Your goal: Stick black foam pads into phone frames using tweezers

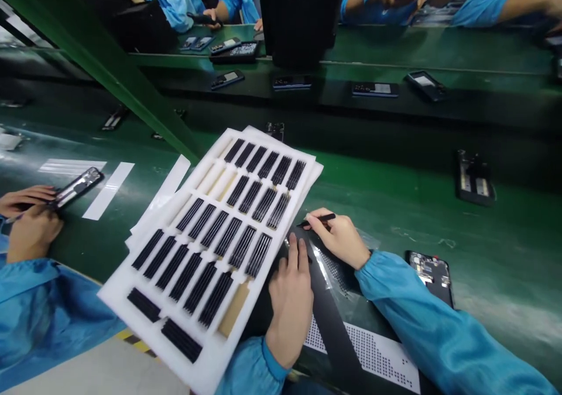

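My right hand (pixel 340 238) is closed around a pair of black tweezers (pixel 324 218), their tip pointing left above a dark sheet. My left hand (pixel 290 304) lies with its fingers stretched out, the fingertips on the dark sheet just below the tweezers' tip. Between my forearms runs a black strip (pixel 329 319), lying across a white sheet of small dark dots (pixel 381 354). Clear plastic film (pixel 336 272) is beside my right wrist. Left of my left hand, a white foam tray (pixel 206 371) holds rows of thin black parts, stacked on another tray.
An opened phone (pixel 432 278) lies right of my right forearm. Several phones, including a phone frame (pixel 474 178), rest on the green conveyor line ahead. At left, a co-worker's hands (pixel 37 225) hold a phone body. A green post (pixel 100 61) slants across the upper left.
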`<state>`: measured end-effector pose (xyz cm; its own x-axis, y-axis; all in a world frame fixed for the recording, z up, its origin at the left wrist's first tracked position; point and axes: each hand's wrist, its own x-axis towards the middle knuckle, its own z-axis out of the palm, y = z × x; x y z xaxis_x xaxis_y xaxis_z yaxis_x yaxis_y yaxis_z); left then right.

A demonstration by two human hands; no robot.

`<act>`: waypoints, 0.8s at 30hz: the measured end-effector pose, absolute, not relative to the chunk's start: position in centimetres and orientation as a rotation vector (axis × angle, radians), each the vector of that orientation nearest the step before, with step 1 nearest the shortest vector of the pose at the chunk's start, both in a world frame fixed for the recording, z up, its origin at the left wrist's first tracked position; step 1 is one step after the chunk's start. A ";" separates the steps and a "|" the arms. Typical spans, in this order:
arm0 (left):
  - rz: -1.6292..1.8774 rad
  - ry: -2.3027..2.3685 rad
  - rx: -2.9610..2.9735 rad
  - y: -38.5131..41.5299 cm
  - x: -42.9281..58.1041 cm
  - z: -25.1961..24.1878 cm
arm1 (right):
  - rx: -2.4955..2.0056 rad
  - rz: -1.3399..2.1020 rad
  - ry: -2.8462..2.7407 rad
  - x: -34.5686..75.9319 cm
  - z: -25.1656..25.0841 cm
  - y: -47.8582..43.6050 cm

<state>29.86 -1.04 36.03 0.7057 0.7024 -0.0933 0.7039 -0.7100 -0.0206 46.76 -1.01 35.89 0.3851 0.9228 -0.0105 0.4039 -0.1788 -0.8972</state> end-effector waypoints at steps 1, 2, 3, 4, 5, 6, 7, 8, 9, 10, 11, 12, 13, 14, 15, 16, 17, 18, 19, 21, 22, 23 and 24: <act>-0.147 1.183 2.892 -1.1 29.8 36.0 | -1.758 0.756 -1.154 46.8 35.7 -0.9; -0.144 1.179 2.900 -1.1 29.8 36.0 | -1.749 0.786 -1.128 46.8 35.5 -0.8; -0.141 1.175 2.908 -1.0 29.7 36.0 | -1.735 0.823 -1.093 46.9 35.3 -0.7; -0.138 1.169 2.914 -1.0 29.7 36.0 | -1.718 0.857 -1.053 46.9 35.1 -0.7; -0.135 1.164 2.915 -1.0 29.7 36.1 | -1.700 0.884 -1.019 47.0 35.0 -0.7; -0.134 1.161 2.911 -0.9 29.7 36.1 | -1.684 0.903 -0.993 47.1 34.9 -0.7; -0.133 1.161 2.904 -0.9 29.7 36.1 | -1.672 0.910 -0.972 47.1 34.8 -0.8; -0.135 1.161 2.896 -0.8 29.7 36.2 | -1.670 0.906 -0.959 47.1 34.8 -0.8; -0.137 1.158 2.890 -0.8 29.7 36.3 | -1.676 0.898 -0.955 47.1 34.8 -0.9; -0.138 1.156 2.886 -0.7 29.7 36.3 | -1.687 0.889 -0.959 47.0 34.8 -0.9; -0.142 1.151 2.882 -0.7 29.8 36.3 | -1.699 0.880 -0.969 47.0 34.8 -0.8; -0.147 1.144 2.875 -0.6 29.8 36.3 | -1.707 0.873 -0.981 46.9 34.9 -0.8; -0.150 1.143 2.858 -0.5 29.8 36.3 | -1.707 0.870 -0.988 46.8 34.9 -0.7; -0.147 1.145 2.825 -0.4 29.8 36.3 | -1.692 0.870 -0.978 46.7 35.0 -0.7; -0.123 1.155 2.773 -0.2 29.7 36.3 | -1.659 0.873 -0.947 46.6 35.2 -0.8; -0.064 1.167 2.692 -0.1 29.7 36.4 | -1.614 0.869 -0.893 46.5 35.5 -1.1; 0.038 1.173 2.576 0.1 29.6 36.5 | -1.560 0.860 -0.824 46.4 35.9 -1.6; 0.165 1.169 2.416 0.2 29.5 36.8 | -1.509 0.844 -0.754 46.1 36.5 -2.3; 0.286 1.150 2.210 0.2 29.4 37.1 | -1.473 0.814 -0.695 45.8 37.2 -3.3; 0.430 1.047 1.703 0.0 29.1 38.0 | -1.469 0.721 -0.652 44.9 38.7 -5.7; 0.452 0.969 1.444 -0.2 29.1 38.6 | -1.496 0.671 -0.664 44.3 39.4 -7.0; 0.456 0.884 1.214 -0.5 29.0 39.1 | -1.530 0.631 -0.685 43.6 40.0 -8.1; 0.458 0.802 1.025 -0.8 29.0 39.7 | -1.561 0.595 -0.702 42.9 40.5 -9.1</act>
